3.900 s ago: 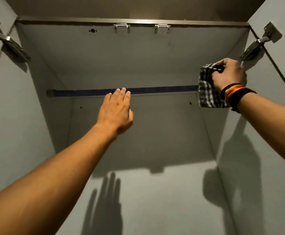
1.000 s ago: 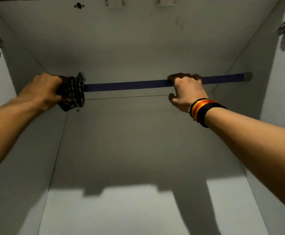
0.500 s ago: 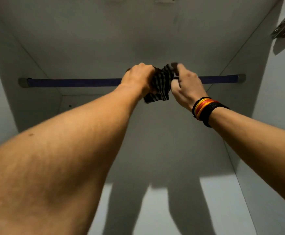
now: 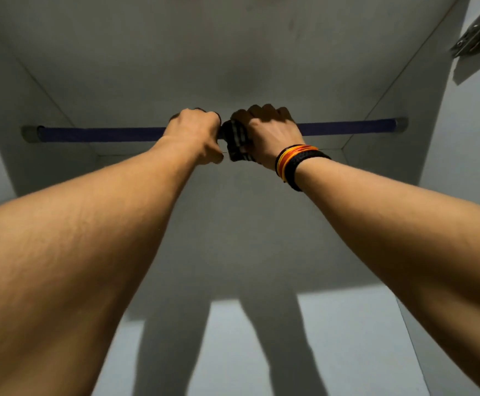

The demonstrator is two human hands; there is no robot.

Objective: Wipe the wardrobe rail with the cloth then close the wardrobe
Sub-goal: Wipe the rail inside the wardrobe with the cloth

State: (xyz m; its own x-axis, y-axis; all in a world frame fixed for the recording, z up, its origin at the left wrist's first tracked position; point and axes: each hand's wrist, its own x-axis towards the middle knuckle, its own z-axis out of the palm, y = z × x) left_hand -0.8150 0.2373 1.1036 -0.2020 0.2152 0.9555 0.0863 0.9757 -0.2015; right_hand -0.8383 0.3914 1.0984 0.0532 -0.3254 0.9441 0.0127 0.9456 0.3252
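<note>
- Two bare forearms reach up from the lower corners to meet at the frame's centre, both fists curled over the dark blue horizontal wardrobe rail (image 4: 96, 134).
- The left hand (image 4: 194, 132) is clenched on the rail; the right hand (image 4: 270, 132), with black, orange and yellow wristbands (image 4: 298, 162), is clenched around the black-and-white checked cloth (image 4: 237, 141).
- Pale grey wardrobe panels (image 4: 233, 224) surround them; a metal hinge (image 4: 478, 30) sits upper right.
- The cloth is bunched on the rail between the two fists.

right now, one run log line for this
stage: wiping rail | cloth: mid-rail, under right hand | left hand: beside it on rail | wardrobe: open
</note>
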